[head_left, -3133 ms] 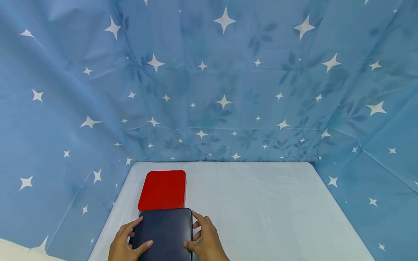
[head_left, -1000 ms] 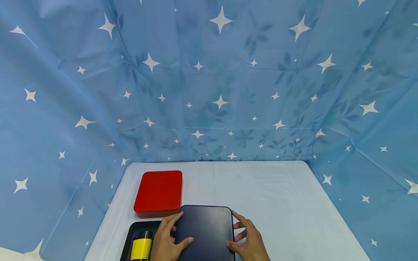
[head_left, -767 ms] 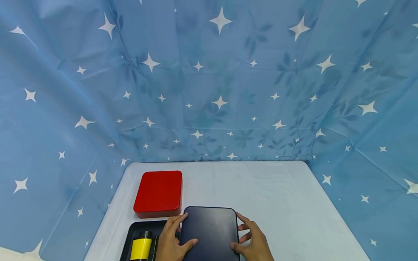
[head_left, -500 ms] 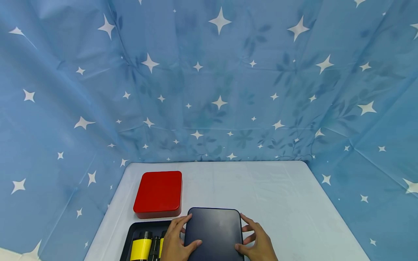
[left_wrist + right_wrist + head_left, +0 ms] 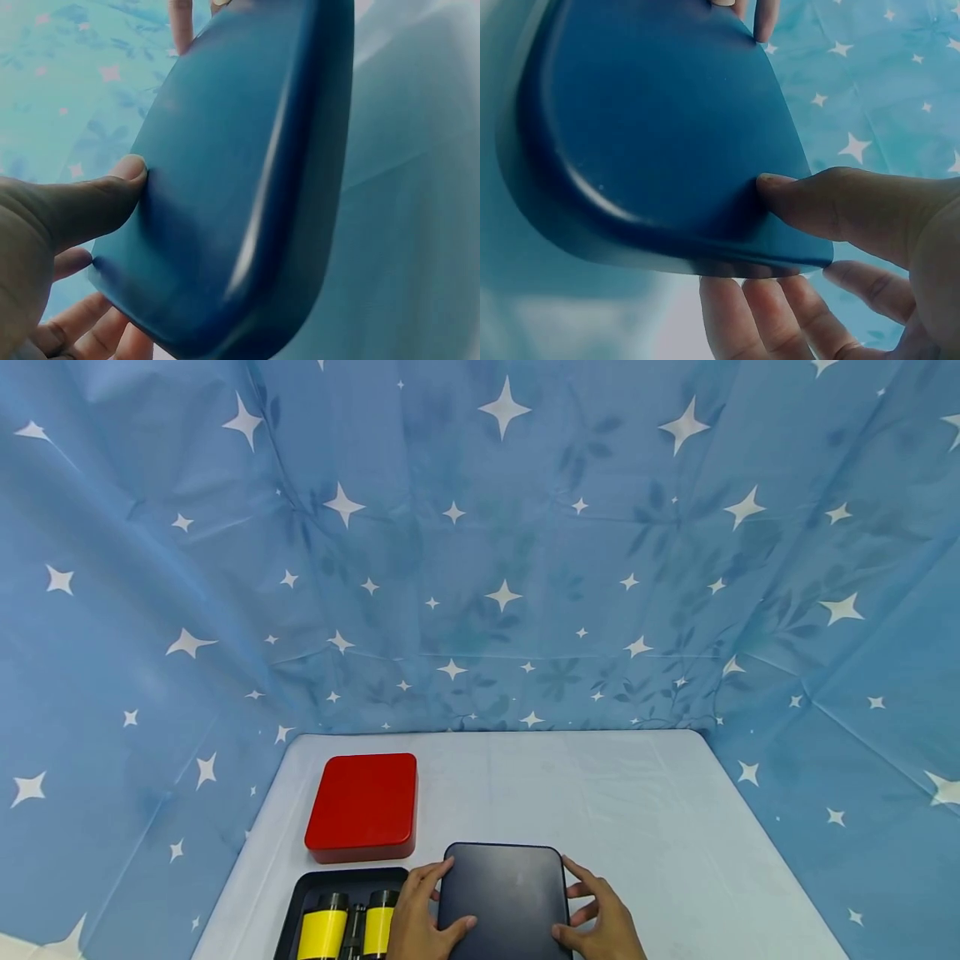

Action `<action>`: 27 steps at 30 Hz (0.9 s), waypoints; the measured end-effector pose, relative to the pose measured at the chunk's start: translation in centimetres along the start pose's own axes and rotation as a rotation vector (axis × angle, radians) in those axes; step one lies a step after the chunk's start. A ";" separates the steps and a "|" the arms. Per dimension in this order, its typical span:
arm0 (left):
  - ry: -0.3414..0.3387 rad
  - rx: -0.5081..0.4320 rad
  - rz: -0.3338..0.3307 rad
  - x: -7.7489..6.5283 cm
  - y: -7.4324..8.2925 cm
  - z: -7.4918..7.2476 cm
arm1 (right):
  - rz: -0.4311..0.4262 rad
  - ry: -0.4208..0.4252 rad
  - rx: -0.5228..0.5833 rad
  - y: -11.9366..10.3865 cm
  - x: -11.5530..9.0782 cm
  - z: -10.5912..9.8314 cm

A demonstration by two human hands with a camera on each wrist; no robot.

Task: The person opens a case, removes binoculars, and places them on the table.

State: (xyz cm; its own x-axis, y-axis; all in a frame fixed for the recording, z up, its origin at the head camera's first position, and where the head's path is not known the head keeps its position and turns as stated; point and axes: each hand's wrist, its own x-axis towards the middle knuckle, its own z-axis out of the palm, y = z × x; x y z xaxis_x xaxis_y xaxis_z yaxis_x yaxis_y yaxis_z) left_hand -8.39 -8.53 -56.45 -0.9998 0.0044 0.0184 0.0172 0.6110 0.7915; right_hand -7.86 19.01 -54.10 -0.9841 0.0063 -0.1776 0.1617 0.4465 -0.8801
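Both hands hold a dark navy box lid (image 5: 504,897), square with rounded corners, at the front middle of the head view. My left hand (image 5: 422,920) grips its left side, thumb on top; the left wrist view shows the other fingers along the edge of the lid (image 5: 210,142). My right hand (image 5: 602,920) grips the right side; in the right wrist view its thumb lies on the lid (image 5: 660,135), fingers against the side wall. To the left, the black box bottom (image 5: 294,912) holds yellow-and-black binoculars (image 5: 322,935), their near end cut off by the frame.
A closed red square box (image 5: 362,803) sits behind the box bottom, at the back left of the white table (image 5: 600,810). Blue star-patterned cloth (image 5: 480,543) hangs behind the table and along both sides.
Both hands have lifted the lid off the box bottom and carried it right, uncovering the binoculars. In the last half second lid and hands shifted slightly further right and nearer.
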 end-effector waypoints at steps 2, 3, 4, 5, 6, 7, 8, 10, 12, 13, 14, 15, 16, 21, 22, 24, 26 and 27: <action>-0.004 0.008 -0.004 0.0 0.1 0.2 | 0.002 -0.001 -0.002 0.3 0.0 0.0; -0.004 0.017 -0.005 0.0 0.1 0.3 | 0.003 -0.002 -0.003 0.4 0.1 -0.1; -0.004 0.024 -0.010 0.1 0.1 0.4 | 0.006 -0.002 -0.001 0.5 0.1 -0.1; -0.005 0.033 -0.015 0.1 0.0 0.5 | 0.007 -0.002 -0.001 0.6 0.1 -0.1; -0.007 0.037 -0.016 0.1 0.0 0.6 | 0.009 -0.002 -0.001 0.7 0.1 -0.1; -0.011 0.039 -0.024 0.1 0.0 0.7 | 0.010 -0.003 -0.001 0.8 0.1 -0.1; -0.015 0.038 -0.034 0.2 -0.1 0.8 | 0.013 -0.003 -0.002 0.9 0.1 -0.1; -0.023 0.033 -0.043 0.2 -0.1 1.0 | 0.018 -0.001 -0.002 1.1 0.1 -0.1; -0.031 0.026 -0.049 0.2 -0.2 1.2 | 0.016 -0.005 -0.010 1.3 0.1 -0.2; -0.032 0.024 -0.052 0.3 -0.2 1.2 | 0.013 -0.005 -0.011 1.5 0.1 -0.2; -0.030 0.021 -0.056 0.3 -0.3 1.3 | 0.015 -0.005 -0.011 1.6 0.2 -0.2; -0.030 0.021 -0.059 0.3 -0.3 1.4 | 0.017 -0.005 -0.008 1.7 0.2 -0.2; -0.028 0.023 -0.063 0.2 -0.3 1.5 | 0.018 -0.006 -0.008 1.8 0.2 -0.2; -0.010 0.040 -0.069 0.1 -0.4 2.1 | 0.029 0.000 -0.001 2.4 0.4 -0.1; -0.006 0.042 -0.069 0.1 -0.4 2.2 | 0.029 0.000 -0.002 2.5 0.4 -0.1; -0.002 0.044 -0.066 0.1 -0.5 2.4 | 0.031 0.003 -0.001 2.7 0.5 -0.1; 0.002 0.043 -0.072 0.1 -0.5 2.6 | 0.031 0.005 -0.004 3.0 0.5 -0.1; 0.003 0.045 -0.074 0.1 -0.5 2.7 | 0.031 0.005 -0.007 3.2 0.5 0.0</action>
State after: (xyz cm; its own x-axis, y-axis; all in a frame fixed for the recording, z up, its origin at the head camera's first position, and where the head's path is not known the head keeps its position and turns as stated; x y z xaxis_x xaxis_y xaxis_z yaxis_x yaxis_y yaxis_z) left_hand -8.48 -6.73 -58.48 -0.9983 -0.0449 -0.0372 -0.0574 0.6447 0.7623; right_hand -7.86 20.46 -56.96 -0.9789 0.0245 -0.2030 0.1919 0.4525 -0.8709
